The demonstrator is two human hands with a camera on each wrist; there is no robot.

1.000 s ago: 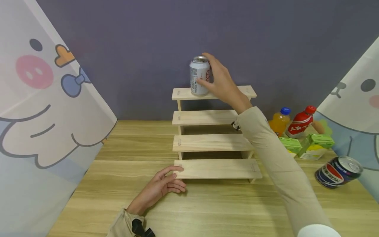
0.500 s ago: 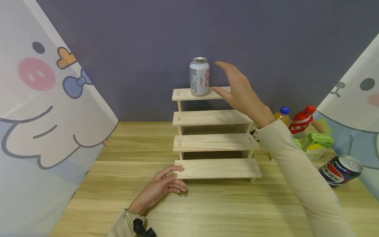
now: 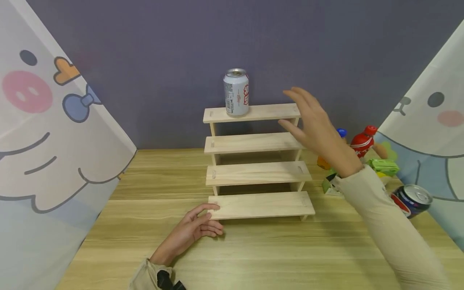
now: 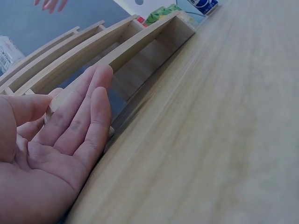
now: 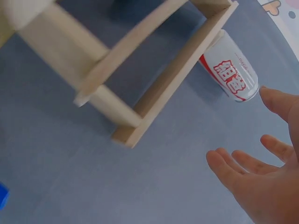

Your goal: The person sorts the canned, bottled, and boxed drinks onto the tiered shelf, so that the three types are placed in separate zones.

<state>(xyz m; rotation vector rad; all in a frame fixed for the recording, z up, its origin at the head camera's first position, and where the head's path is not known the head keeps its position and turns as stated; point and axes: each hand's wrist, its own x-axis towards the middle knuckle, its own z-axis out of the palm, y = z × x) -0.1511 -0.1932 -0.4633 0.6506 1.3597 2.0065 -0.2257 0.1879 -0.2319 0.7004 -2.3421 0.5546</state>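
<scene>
A white soda can (image 3: 237, 94) with red lettering stands upright on the top tier of a stepped wooden shelf (image 3: 261, 204), left of its middle. My left hand (image 3: 192, 229) holds the front left corner of the lowest tier. In the left wrist view, the thumb and index finger of that left hand (image 4: 60, 140) pinch the board's end, with the other fingers extended alongside. My right hand (image 3: 319, 129) hangs in the air right of the can, fingers spread and apart from it. The right wrist view shows the can (image 5: 232, 70) beyond the fingertips of the right hand (image 5: 261, 177).
Right of the shelf stand a red bottle (image 3: 362, 141), an orange drink bottle (image 3: 324, 162) with a blue cap, and green cartons (image 3: 384, 166). A dark blue Pepsi can (image 3: 411, 200) is nearer the table's right side. Cartoon-printed cloths flank the wooden table (image 3: 253, 257).
My right hand has let go of the white can and moved away to the right and slightly down. The can stays on the top tier. My left hand keeps its place on the shelf.
</scene>
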